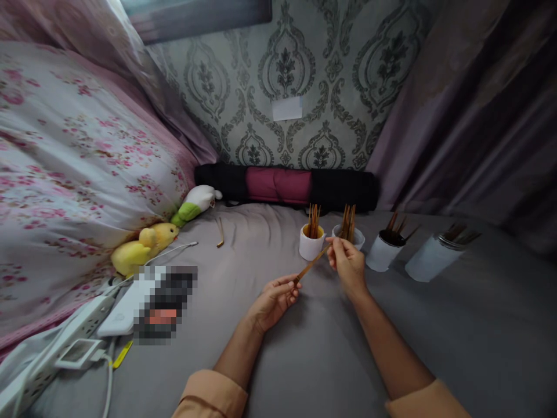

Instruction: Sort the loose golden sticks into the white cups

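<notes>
A thin brown stick (311,265) is held between both my hands above the grey bedsheet. My left hand (274,301) pinches its lower end, fingers curled. My right hand (348,262) pinches its upper end, just in front of two white cups. The left cup (310,242) has a yellow inside and holds several brown sticks. The cup behind my right hand (350,233) also holds several sticks. Two more white cups (383,251) (430,258) with dark sticks stand to the right.
A black and maroon rolled bag (287,186) lies along the patterned wall. Floral bedding (78,174) rises at left, with a yellow plush duck (143,244) and a green-white plush (195,203). A power strip (52,348), white charger and cables lie at lower left. A single stick (221,232) lies on the sheet.
</notes>
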A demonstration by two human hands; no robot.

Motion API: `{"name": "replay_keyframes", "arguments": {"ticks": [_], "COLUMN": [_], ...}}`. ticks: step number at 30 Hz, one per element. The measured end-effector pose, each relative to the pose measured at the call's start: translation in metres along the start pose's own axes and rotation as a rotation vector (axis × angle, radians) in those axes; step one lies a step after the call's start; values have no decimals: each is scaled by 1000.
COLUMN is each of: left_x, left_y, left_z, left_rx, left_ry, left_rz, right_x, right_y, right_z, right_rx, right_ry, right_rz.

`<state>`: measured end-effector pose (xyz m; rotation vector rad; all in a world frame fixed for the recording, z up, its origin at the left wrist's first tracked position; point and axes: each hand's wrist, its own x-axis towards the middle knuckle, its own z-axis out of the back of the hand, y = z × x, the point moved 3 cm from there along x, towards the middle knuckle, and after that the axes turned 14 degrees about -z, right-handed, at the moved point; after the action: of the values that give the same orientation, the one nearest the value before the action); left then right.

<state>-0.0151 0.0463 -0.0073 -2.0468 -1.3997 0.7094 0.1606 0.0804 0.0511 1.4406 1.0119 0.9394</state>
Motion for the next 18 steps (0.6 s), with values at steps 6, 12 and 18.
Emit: {"name": "replay_keyframes", "arguments": {"ticks": [6, 12, 18], "left_x": [1, 2, 3], "left_y": [2, 2, 2], "left_z": [3, 4, 5], "left_rx": [1, -9, -4], "left_ry": [-16, -24, -49], "left_rz": [3, 0, 0], "right_x": [7, 11, 12], "right_y": [5, 6, 4], "right_z": [12, 17, 18], "right_rx": [66, 87, 101], "right_ry": [-90, -107, -102], "right_rz": [5, 15, -11]}}
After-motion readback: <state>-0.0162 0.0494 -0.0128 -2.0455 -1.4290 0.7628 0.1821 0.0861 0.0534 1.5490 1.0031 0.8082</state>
